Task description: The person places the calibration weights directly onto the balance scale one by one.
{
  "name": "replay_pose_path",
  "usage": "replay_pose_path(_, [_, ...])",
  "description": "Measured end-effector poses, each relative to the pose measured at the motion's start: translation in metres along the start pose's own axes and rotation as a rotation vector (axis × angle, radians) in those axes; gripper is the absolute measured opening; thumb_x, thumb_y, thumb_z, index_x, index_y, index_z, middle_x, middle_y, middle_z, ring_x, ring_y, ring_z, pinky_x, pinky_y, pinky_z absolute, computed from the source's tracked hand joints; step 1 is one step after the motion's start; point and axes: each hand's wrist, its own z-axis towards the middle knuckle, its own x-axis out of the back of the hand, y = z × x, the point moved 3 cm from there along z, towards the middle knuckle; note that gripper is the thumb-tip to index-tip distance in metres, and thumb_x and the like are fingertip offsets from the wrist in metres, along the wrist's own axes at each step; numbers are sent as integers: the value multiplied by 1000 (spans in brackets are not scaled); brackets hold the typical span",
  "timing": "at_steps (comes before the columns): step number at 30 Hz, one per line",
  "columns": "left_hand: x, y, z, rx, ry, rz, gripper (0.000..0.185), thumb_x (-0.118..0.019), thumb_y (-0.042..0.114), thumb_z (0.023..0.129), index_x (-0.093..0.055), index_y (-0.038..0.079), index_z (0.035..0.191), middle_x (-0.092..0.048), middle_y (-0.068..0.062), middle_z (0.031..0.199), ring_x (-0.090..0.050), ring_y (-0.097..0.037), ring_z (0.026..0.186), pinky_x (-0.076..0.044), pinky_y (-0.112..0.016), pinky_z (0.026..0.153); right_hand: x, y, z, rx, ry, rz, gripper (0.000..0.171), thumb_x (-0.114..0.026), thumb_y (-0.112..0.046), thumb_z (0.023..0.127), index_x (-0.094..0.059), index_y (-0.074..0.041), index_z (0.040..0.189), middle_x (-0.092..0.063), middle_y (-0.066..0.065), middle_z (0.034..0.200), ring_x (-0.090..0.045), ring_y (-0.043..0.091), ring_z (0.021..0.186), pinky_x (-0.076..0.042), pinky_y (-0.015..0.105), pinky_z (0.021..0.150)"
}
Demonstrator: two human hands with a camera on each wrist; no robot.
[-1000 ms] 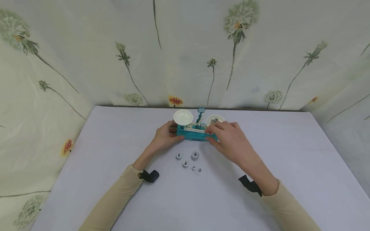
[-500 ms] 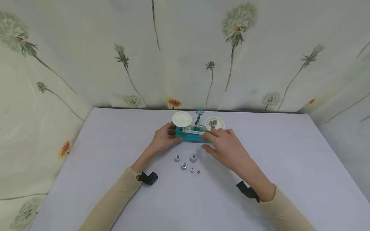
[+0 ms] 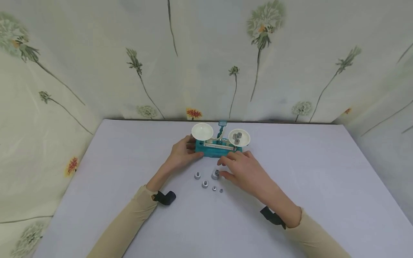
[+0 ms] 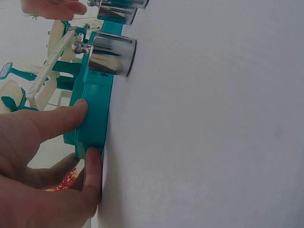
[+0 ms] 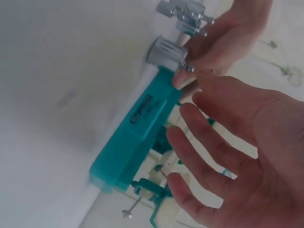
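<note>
A teal balance scale [image 3: 214,152] stands at the back middle of the pale table [image 3: 129,161]. Its left white pan [image 3: 202,131] holds nothing; the right pan [image 3: 247,138] holds small metal weights [image 3: 237,136]. My left hand [image 3: 182,154] grips the left end of the scale base [image 4: 95,118], thumb along the front. My right hand [image 3: 238,172] hovers just right of the largest silver weight [image 3: 214,175], fingers spread and straight. In the right wrist view its thumb tip sits at the knob of that weight [image 5: 166,52], which stands on the table before the scale base [image 5: 137,123].
Several smaller silver weights [image 3: 205,184] stand in a loose group in front of the scale, one of them [image 4: 111,52] close to the base. A flower-printed cloth [image 3: 96,71] walls the table at the back and both sides.
My right hand has left the right end of the scale and moved left and toward me, down to the largest weight. The left hand and the scale have stayed put.
</note>
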Motion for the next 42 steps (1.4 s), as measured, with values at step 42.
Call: replay_pose_path(42, [0,0,2,10,3,-1,65,-81,16,97,-51,1,153,-60,-22,153,-64,-39,138,-58,-46,115,-25,-10,5,37,-43,-44,25,-89,-28,91,-77,-21,112,-77,-1,102,-69,19,97,-54,44,89])
